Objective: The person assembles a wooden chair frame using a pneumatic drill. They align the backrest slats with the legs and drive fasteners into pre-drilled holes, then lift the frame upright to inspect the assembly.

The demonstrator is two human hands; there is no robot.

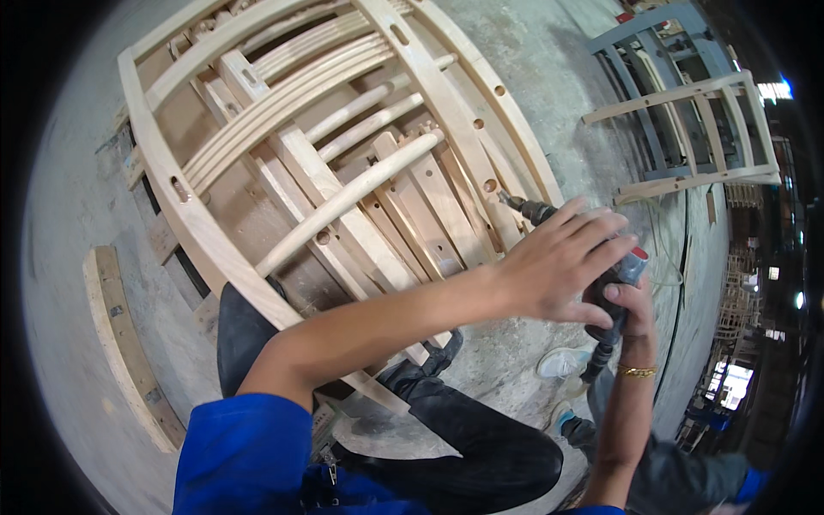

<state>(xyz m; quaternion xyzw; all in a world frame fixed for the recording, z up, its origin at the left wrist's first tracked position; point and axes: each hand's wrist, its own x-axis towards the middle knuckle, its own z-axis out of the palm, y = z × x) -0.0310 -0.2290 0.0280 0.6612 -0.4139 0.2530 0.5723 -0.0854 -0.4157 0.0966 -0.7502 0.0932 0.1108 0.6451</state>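
A pale wooden frame (468,142) with round holes along its edge rail lies over a stack of wooden parts. A hand-held pistol-shaped driver (620,270), dark with a red and grey back end, points left at this rail. Its bit tip is close to one of the holes; whether it touches cannot be made out. My right hand (633,300) wraps round the driver's handle. Reaching across from the left, my left hand (558,262) is laid over the driver's body, its fingers curled over the top.
A curved wooden piece (129,343) lies on the concrete floor at left. Far right stand a grey rack (627,103) and another wooden frame (687,184). A person's shoe (562,362) shows below the driver. A thin hose (674,279) trails nearby.
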